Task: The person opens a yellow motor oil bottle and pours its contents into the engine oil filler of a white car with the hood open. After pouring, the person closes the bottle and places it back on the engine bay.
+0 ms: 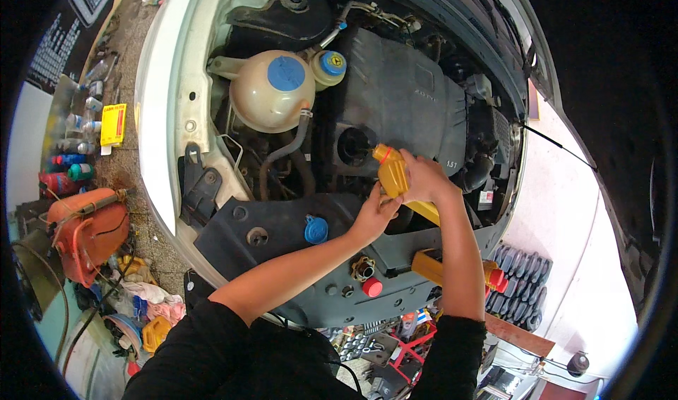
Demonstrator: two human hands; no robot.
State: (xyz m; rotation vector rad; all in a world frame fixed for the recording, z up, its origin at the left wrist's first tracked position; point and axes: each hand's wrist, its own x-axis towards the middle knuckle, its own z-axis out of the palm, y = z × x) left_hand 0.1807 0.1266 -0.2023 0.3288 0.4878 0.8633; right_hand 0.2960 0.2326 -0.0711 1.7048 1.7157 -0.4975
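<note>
I look down into a car's open engine bay. My right hand (424,177) grips a yellow oil bottle (394,177) from above, tipped so its neck points at the round oil filler opening (352,146) in the black engine cover (402,96). My left hand (374,213) supports the same bottle from below, fingers against its underside. A second yellow bottle (432,264) with a red cap lies on the front panel beneath my right forearm. A small red cap (372,287) rests on that panel.
A cream coolant tank (272,93) with a blue cap and a smaller blue-capped reservoir (329,67) sit at the left. A blue cap (316,229) shows on the front panel. An orange container (88,230), bottles and rags clutter the floor at left. Tyres (519,287) lie at right.
</note>
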